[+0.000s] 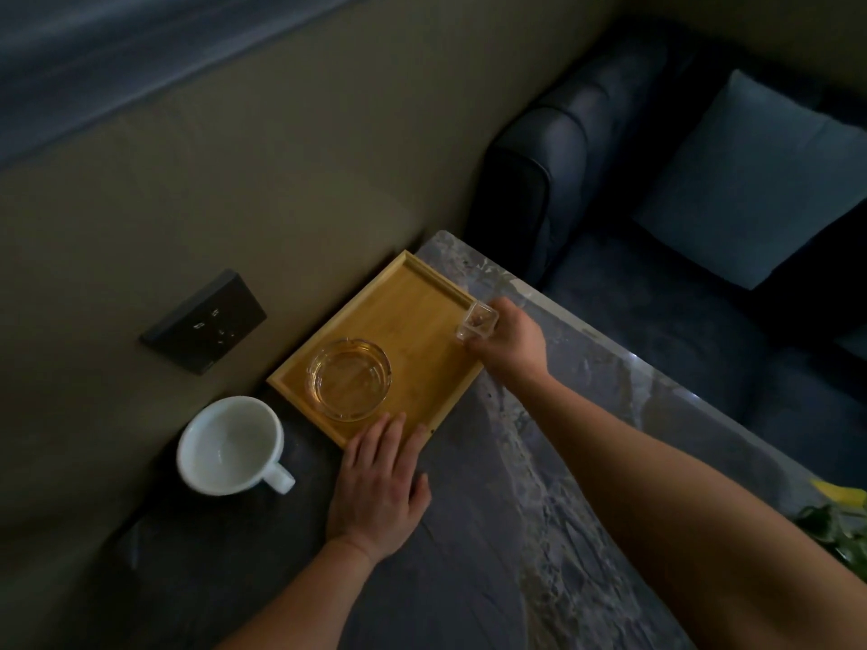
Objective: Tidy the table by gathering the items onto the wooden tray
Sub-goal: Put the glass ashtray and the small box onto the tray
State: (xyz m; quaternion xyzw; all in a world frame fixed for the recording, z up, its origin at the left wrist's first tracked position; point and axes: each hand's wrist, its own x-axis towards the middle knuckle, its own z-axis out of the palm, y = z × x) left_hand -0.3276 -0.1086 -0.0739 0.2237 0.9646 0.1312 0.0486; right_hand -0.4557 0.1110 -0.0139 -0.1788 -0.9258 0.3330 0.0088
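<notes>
A wooden tray lies on the marble table against the wall. A round glass ashtray sits in the tray's near left part. My right hand grips a small clear square cup at the tray's right rim, tilted. My left hand rests flat, fingers apart, on the tray's near corner and the table. A white mug stands on the table left of the tray, outside it, handle pointing toward me.
A dark wall socket plate is on the wall left of the tray. A dark sofa with a grey cushion stands beyond the table's far right edge. Green and yellow leaves show at the right edge.
</notes>
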